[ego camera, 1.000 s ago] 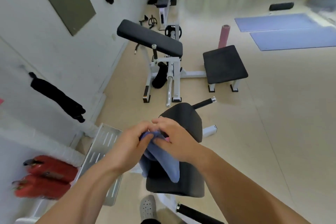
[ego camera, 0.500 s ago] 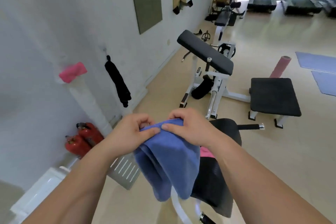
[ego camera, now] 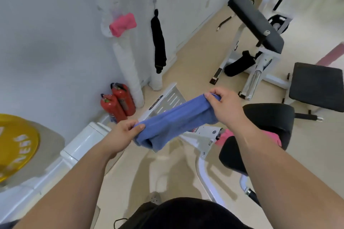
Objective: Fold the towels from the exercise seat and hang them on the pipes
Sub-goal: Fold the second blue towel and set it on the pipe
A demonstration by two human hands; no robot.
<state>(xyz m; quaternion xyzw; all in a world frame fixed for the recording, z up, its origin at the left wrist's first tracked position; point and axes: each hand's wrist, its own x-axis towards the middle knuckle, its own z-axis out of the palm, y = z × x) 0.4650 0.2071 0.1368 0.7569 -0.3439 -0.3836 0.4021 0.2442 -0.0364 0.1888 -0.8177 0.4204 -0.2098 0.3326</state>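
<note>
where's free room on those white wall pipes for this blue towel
Bare: the left white wrapped pipe between the folded pink towel and the red fire extinguishers. Crowded: the right pipe, mostly covered by the hanging black towel.

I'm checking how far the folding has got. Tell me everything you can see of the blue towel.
The blue towel looks like soft terry cloth, plain blue with no pattern visible. It is gathered into a long, thick band of several layers, held slantwise in the air between the hands. The left hand pinches its lower end, where loose layers droop below the fingers. The right hand grips its higher end. Nothing else visibly touches it.
</note>
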